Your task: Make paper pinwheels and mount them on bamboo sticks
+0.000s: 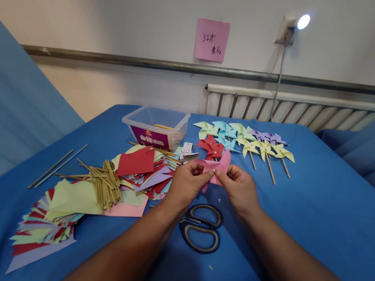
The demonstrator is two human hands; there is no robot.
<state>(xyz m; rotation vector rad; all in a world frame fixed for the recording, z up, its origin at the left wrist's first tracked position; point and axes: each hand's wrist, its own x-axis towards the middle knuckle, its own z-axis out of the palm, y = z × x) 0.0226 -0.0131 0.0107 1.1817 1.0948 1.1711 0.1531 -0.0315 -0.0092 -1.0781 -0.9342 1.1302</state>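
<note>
Both my hands meet over the blue table [322,217] and pinch a folded pink paper piece [218,165], a partly folded pinwheel. My left hand [184,186] grips its left side with closed fingers. On the right side, my right hand [239,188] pinches it at the centre. Just below my hands, black-handled scissors [201,228] lie flat on the cloth. Behind the pink paper rest finished paper pinwheels on sticks [245,143] in green, blue, purple, yellow and red.
A stack of coloured paper squares [50,218] and a bundle of wooden sticks [105,184] lie at the left, with more cut papers [144,169] beside them. A clear plastic box [156,128] stands behind. Two loose sticks [55,166] lie far left. A radiator [294,108] lines the wall.
</note>
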